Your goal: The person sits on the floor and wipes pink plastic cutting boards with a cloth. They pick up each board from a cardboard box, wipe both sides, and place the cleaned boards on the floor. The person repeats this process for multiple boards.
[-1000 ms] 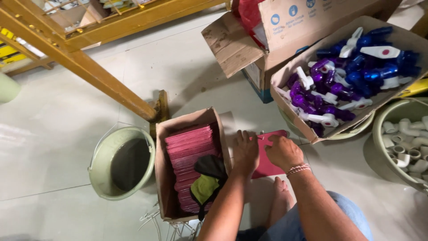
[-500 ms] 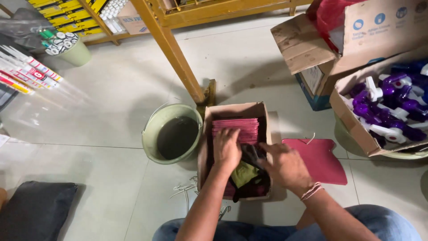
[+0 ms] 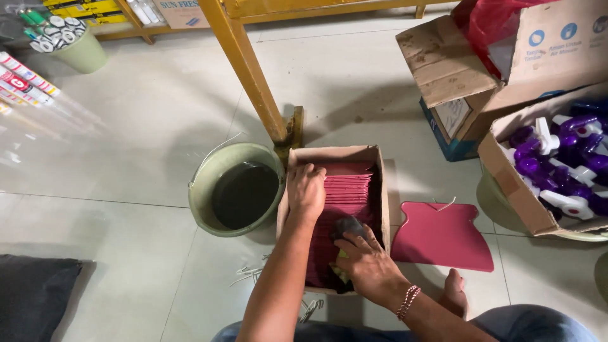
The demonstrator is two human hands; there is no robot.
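Left hand (image 3: 306,190) on red cards (image 3: 351,187), brown carton (image 3: 332,154), green bucket (image 3: 209,174)

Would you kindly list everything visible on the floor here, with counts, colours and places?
cardboard box: one, brown, centre, holding the card stack
red cards: a stack, count unclear, inside the box
loose red card: one, on the floor right of the box
green bucket: one, left of the box
box of spray heads: one, brown, purple, blue and white heads, right edge
open carton: one, brown, top right
yellow frame leg: one, above the box
dark cushion: one, bottom left
left hand: on the cards
right hand: in the box, on dark cloth
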